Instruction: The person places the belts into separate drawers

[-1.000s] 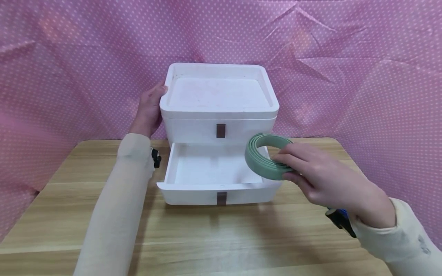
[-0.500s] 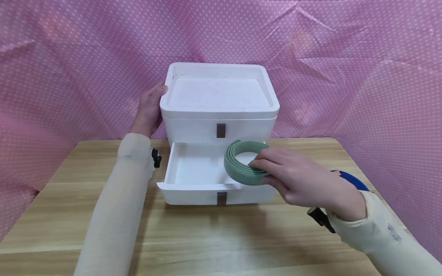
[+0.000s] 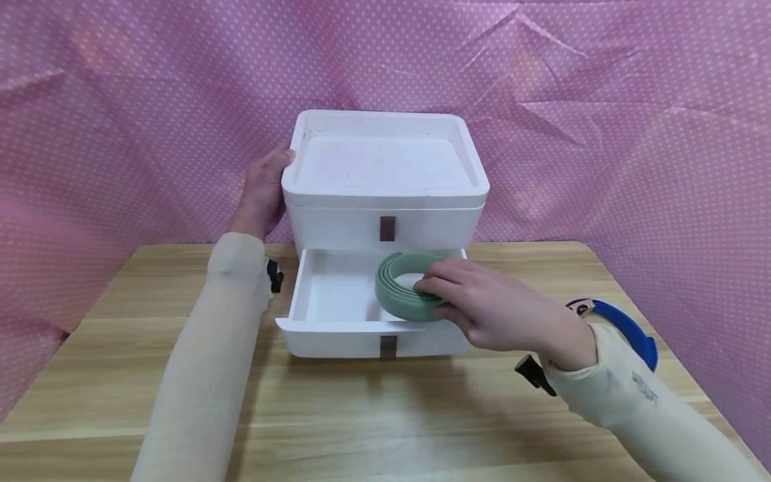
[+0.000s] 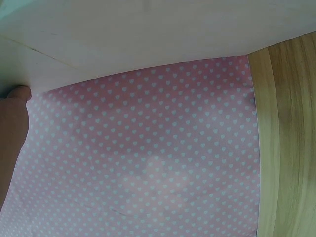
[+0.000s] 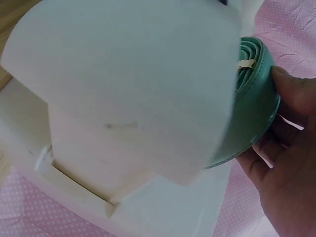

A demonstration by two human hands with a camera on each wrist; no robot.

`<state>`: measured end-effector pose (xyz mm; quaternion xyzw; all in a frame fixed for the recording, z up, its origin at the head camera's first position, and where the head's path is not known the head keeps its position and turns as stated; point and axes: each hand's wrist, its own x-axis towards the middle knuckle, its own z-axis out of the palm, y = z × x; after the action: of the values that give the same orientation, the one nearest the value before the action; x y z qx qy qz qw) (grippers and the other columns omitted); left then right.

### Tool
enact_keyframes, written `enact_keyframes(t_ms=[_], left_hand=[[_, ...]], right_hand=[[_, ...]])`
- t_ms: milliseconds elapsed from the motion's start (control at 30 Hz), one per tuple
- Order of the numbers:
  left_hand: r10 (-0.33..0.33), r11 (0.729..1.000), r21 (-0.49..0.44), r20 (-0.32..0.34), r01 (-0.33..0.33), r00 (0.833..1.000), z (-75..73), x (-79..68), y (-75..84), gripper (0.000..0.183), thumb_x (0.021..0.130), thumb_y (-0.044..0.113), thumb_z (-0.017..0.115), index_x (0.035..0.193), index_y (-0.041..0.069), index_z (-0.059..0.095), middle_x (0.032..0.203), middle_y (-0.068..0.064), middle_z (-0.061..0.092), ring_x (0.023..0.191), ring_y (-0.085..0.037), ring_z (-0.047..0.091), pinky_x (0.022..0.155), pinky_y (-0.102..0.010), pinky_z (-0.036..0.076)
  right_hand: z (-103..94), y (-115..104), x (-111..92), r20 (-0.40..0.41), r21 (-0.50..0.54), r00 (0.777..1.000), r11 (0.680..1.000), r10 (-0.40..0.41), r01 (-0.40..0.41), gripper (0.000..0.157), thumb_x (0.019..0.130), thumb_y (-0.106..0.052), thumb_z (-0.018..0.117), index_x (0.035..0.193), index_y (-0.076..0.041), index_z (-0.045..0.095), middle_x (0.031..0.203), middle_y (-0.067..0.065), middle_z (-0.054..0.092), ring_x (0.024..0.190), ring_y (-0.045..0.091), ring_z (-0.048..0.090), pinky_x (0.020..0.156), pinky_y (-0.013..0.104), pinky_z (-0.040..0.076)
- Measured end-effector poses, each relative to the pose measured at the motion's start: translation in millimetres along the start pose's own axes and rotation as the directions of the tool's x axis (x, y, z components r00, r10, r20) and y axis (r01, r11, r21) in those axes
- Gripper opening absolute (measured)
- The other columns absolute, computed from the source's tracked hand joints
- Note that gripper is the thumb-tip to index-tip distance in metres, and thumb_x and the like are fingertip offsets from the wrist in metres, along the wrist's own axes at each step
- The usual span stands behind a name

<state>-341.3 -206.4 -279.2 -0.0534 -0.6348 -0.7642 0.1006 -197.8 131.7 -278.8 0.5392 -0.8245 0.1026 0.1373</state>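
Observation:
My right hand pinches a coiled green belt by its near right side, over the front of the pulled-out lower drawer. In the right wrist view the belt shows stitched edges and a small metal fitting inside the coil, with the thumb on one face and fingers below. The drawer's white front overlaps part of it there. At the left side of the white drawer box, my left hand rests against the wall, thumb at the top rim. Its other fingers are mostly hidden.
A blue belt lies on the wooden table at the right, partly behind the right sleeve. The upper drawer is closed. Pink dotted cloth hangs behind and at both sides.
My right hand has carried the green belt leftward and slightly down, from the drawer's right side to over its front middle. More of the blue belt now shows. The left hand has stayed put.

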Motion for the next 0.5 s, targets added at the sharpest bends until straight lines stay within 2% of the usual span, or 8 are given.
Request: enact_keyframes(t_ms=[267, 500], left_hand=[[-0.001, 1.000, 0.009, -0.015, 0.001, 1.000, 0.7, 0.0, -1.1, 0.048, 0.097, 0.032, 0.056, 0.143, 0.020, 0.052, 0.143, -0.006, 0.052, 0.123, -0.024, 0.054, 0.101, -0.034, 0.047], [0.006, 1.000, 0.002, -0.010, -0.006, 1.000, 1.4, -0.2, -0.6, 0.048, 0.097, 0.030, 0.056, 0.143, 0.018, 0.052, 0.143, -0.006, 0.052, 0.124, -0.024, 0.054, 0.101, -0.033, 0.047]], right_hand=[[15.2, 6, 4, 0.038, -0.011, 0.999, 1.000, 0.016, -0.016, 0.034, 0.089, -0.008, 0.069, 0.122, -0.002, 0.063, 0.111, 0.004, 0.059, 0.098, 0.018, 0.056, 0.083, 0.036, 0.052], [23.3, 13, 9, 0.059, -0.015, 0.997, 0.999, 0.043, -0.042, 0.033, 0.088, -0.007, 0.071, 0.120, -0.002, 0.064, 0.108, 0.004, 0.058, 0.095, 0.020, 0.056, 0.082, 0.036, 0.052]])
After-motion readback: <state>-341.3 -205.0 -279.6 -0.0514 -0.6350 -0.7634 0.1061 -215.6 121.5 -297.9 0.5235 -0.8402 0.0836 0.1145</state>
